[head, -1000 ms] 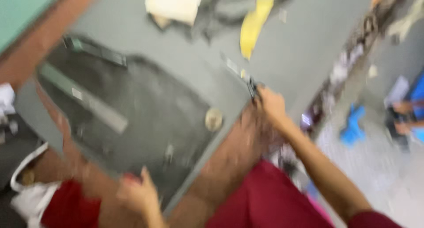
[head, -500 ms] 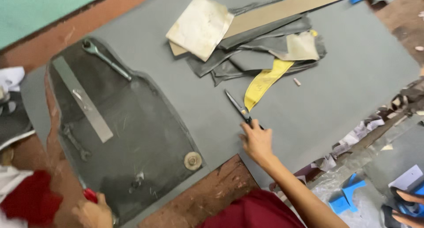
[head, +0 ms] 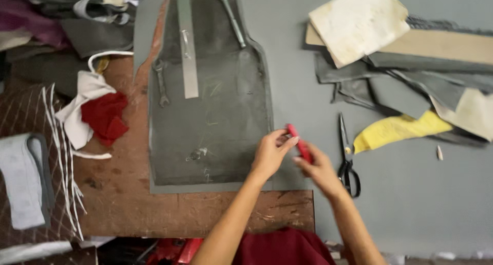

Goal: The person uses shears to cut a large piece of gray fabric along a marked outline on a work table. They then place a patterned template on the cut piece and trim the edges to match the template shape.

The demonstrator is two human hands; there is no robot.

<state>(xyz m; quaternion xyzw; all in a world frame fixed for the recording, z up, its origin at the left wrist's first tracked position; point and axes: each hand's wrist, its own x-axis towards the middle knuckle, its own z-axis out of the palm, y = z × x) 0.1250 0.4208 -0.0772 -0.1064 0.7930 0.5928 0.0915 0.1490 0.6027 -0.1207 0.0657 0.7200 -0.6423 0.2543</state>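
Both hands meet over the grey sheet (head: 411, 193) that covers the surface. The left hand (head: 271, 154) and the right hand (head: 318, 167) together hold a small red stick-shaped thing (head: 299, 143), thin and slightly tilted, which may be a marker or a piece of chalk; I cannot tell which. The left fingers (head: 286, 139) pinch its upper end, and the right fingers close around its lower end.

The red thing sits just off the right edge of a dark, worn pattern piece (head: 210, 106) that lies flat on the sheet. On that piece rest a long metal ruler (head: 187, 44), a small wrench (head: 161, 82) near its left edge, and a larger wrench (head: 230, 16) near its top. A pair of black-handled scissors (head: 345, 157) lies just to the right of the right hand. Beyond them lie a yellow scrap (head: 395, 131) and a pile of grey and tan offcuts (head: 411, 49). A red and white cloth (head: 97, 113) lies on the bare wood at left.
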